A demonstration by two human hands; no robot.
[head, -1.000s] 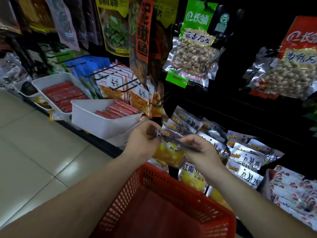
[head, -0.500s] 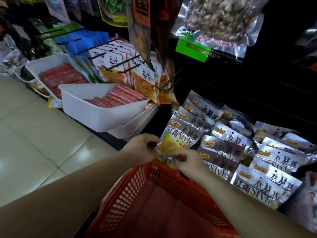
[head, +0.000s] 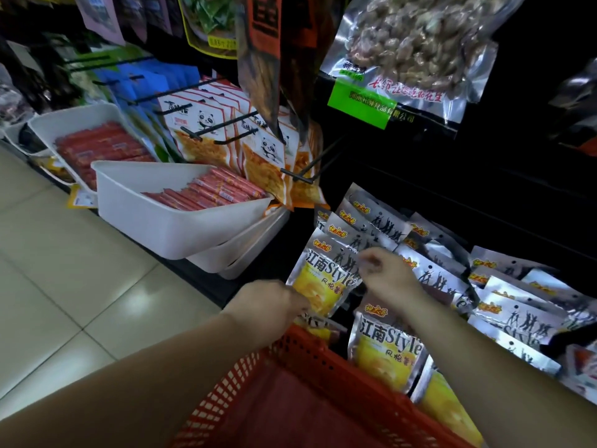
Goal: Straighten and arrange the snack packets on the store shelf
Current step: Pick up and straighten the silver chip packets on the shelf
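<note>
Two hands hold one snack packet (head: 323,282), silver with a yellow window, standing tilted at the front left corner of the lower shelf (head: 210,282). The left hand (head: 268,307) grips its bottom left corner with fingers curled close. The right hand (head: 387,276) pinches its right edge with fingers bunched narrow. Two matching packets (head: 384,350) stand face-out just beside it at the shelf's front edge. Behind them, overlapping silver packets (head: 517,315) fill the shelf to its right edge, too many to count. One red basket (head: 290,399) sits below both forearms, against the front edge. Left of the shelf, two white tubs (head: 168,221) hold red sausages (head: 206,192); the nearer tub rests on two more tubs nested beneath. Panda packets (head: 200,137) hang on pegs above them, and one bag of peanuts (head: 420,43) hangs higher up.
</note>
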